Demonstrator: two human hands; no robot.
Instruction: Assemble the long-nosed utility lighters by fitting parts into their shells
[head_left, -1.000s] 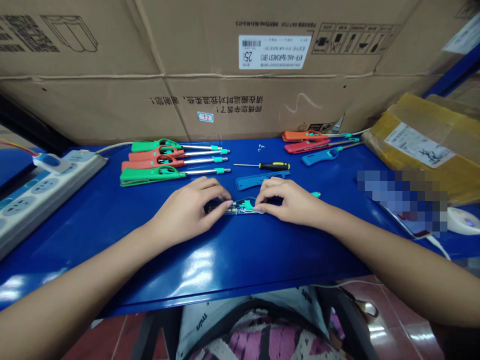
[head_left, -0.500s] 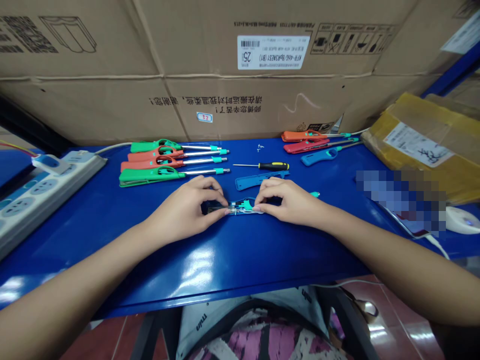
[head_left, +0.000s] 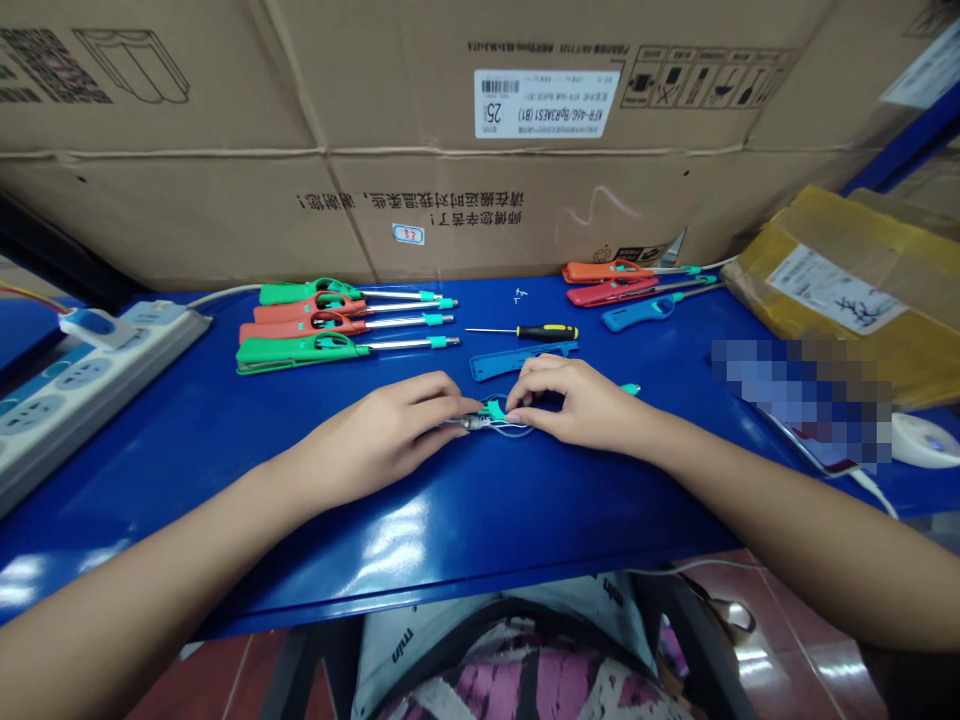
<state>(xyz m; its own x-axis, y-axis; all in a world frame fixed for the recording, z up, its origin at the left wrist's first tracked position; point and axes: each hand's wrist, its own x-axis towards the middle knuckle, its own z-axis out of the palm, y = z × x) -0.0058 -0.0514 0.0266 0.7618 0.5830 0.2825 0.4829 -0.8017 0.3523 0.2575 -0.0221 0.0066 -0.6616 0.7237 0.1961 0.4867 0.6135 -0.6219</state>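
An opened utility lighter lies in front of me, with a teal trigger (head_left: 496, 410), thin white wire and a small clear piece (head_left: 472, 423) showing. My left hand (head_left: 397, 430) is closed, thumb and fingers pinching this clear piece at the lighter's left side; the palm hides the rest. With its fingertips together beside the trigger, my right hand (head_left: 562, 400) grips the lighter's right part. The teal tip (head_left: 631, 389) of the lighter sticks out past that hand. Just behind lies a loose blue casing half (head_left: 495, 364), and beyond it a black-and-yellow screwdriver (head_left: 551, 332).
Several green and orange lighters (head_left: 307, 330) lie at back left, near a white power strip (head_left: 71, 390). More lighters (head_left: 615, 290) lie at back right. A yellow package (head_left: 840, 290) and a blurred phone (head_left: 810, 420) are on the right. A cardboard box (head_left: 420, 240) stands behind.
My left hand has slid right, closer to the teal trigger, and its fingers now lie straighter over the lighter. The clear piece shifted right with it, and the wire bows out more. My right hand stays put.
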